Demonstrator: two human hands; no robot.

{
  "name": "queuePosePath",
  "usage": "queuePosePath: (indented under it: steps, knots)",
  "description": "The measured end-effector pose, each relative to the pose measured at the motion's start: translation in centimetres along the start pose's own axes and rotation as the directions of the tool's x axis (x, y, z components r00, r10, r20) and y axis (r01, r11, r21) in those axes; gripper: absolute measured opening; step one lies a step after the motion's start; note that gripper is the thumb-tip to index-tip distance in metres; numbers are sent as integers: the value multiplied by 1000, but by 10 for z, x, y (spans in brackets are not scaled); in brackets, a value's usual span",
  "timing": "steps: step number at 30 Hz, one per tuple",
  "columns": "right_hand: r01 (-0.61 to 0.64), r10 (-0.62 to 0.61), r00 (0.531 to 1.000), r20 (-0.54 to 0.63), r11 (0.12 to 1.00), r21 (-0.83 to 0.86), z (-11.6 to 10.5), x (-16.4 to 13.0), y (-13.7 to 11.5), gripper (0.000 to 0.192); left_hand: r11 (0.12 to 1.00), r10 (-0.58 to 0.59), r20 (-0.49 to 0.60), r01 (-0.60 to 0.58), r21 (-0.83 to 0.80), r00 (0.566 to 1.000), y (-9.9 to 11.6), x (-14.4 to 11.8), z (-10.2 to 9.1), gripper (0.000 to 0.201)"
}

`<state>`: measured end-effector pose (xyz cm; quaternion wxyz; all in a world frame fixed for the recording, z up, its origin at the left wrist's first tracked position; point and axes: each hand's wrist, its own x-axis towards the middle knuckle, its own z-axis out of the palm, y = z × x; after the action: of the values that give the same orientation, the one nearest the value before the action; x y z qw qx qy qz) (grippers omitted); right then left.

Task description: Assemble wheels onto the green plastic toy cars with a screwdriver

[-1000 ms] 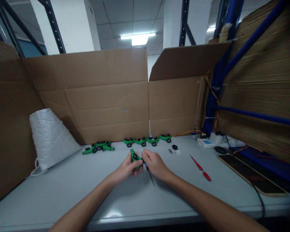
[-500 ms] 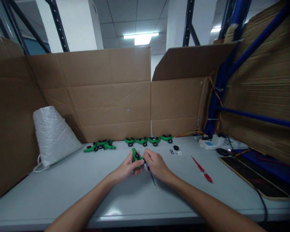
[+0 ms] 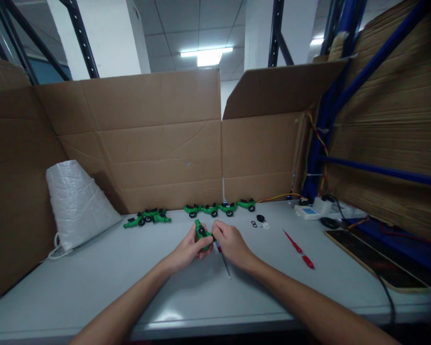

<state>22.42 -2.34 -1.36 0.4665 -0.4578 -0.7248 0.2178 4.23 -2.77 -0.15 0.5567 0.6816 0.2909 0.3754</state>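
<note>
Screwdriver (image 3: 298, 249) right of hands (image 3: 210, 245), on table (image 3: 93, 278)

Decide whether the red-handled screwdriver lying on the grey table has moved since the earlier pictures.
No. The red-handled screwdriver keeps its place on the grey table, right of the small black rings; only the camera shifts slightly.

Green toy part (image 3: 201, 233): glossy plastic. Table (image 3: 129, 273): smooth grey, slight sheen. Cardboard walls (image 3: 147, 143): matt corrugated paperboard. White bag (image 3: 75, 206): woven, coarse. Red screwdriver (image 3: 297, 249): shiny plastic handle.
</note>
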Motion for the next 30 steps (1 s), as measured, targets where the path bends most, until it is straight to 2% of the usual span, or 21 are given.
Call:
queuePosePath:
  steps: [9,18,24,30]
  knots:
    - [-33,35,999,-23,997,67,4,2,3,39,999,-2,-27,3,32,1000,-3,1,0,54]
    - [-44,41,998,52,997,59,0,0,3,63,1000,-16,-26,17,27,1000,-3,0,1,52]
    - [49,-47,998,52,998,-36,-1,1,8,56,999,-23,-21,22,-27,1000,-2,0,2,51]
    - [40,-38,999,22,997,-63,2,2,10,50,999,-28,-18,28,-39,999,-1,-1,3,51]
